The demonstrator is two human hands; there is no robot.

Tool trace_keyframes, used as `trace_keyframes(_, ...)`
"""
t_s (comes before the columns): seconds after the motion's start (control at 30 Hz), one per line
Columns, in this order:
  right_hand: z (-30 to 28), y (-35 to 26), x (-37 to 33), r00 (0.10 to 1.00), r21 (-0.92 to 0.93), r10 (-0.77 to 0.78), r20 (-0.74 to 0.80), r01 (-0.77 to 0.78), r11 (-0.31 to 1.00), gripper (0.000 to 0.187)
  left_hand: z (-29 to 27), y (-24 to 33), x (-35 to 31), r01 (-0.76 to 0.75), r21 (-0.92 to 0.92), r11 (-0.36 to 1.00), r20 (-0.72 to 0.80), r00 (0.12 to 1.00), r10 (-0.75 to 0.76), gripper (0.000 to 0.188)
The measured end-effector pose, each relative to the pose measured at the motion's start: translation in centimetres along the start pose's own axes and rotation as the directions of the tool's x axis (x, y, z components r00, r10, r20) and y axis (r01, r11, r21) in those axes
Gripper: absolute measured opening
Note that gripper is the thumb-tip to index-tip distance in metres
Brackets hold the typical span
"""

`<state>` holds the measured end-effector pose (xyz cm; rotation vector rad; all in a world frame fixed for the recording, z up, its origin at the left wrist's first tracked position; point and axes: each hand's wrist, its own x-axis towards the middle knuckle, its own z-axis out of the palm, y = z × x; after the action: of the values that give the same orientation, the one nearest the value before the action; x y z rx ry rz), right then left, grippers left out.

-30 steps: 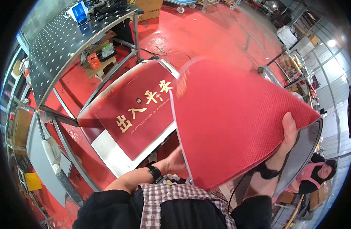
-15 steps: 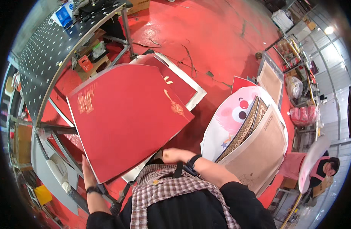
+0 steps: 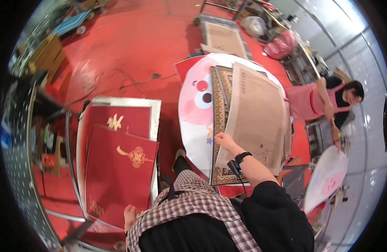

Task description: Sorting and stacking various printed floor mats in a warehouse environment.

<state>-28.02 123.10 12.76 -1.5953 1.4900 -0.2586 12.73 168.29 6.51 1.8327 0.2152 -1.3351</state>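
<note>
On the left lies a stack of red floor mats [image 3: 117, 176] with gold knot and lettering patterns. My left hand [image 3: 130, 216] is low at the stack's near right corner, beside my checked apron, its fingers loosely apart. To the right, a beige mat [image 3: 258, 113] tops a pile, over brown patterned mats [image 3: 220, 92] and a large rounded white mat with a pink cartoon face [image 3: 195, 101]. My right hand [image 3: 227, 141] is at the beige mat's left edge, fingers closed on it. The thumb's grip is partly hidden.
A co-worker in a pink apron [image 3: 305, 101] stands at the right, holding a rounded white and pink mat [image 3: 326, 178]. A black dotted table [image 3: 19, 180] borders the left. Another beige mat [image 3: 225, 38] lies beyond the pile. Shelving with wrapped bundles [image 3: 283, 44] stands far right.
My view has swung right. The large red mat, tilted up by my left hand before, now lies flat on its stack. My right hand has moved from my waist to the beige mat's edge.
</note>
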Motion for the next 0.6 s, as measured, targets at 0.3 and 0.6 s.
trace_keyframes(0.3, -4.6, 13.7, -2.2, 0.708, 0.744, 0.696, -0.122, -0.399, 0.536, 0.016, 16.1, 21.3, 7.6, -0.148, 0.406, 0.902, 0.111, 0.987, 0.112, 0.036)
trace_keyframes(0.6, -2.4, 7.6, 1.3, 0.733, 0.987, 0.661, 0.16, -0.099, -0.128, 0.027, 40.8, 38.1, 9.9, -0.596, 0.662, 0.454, 0.592, 0.788, 0.172, 0.036)
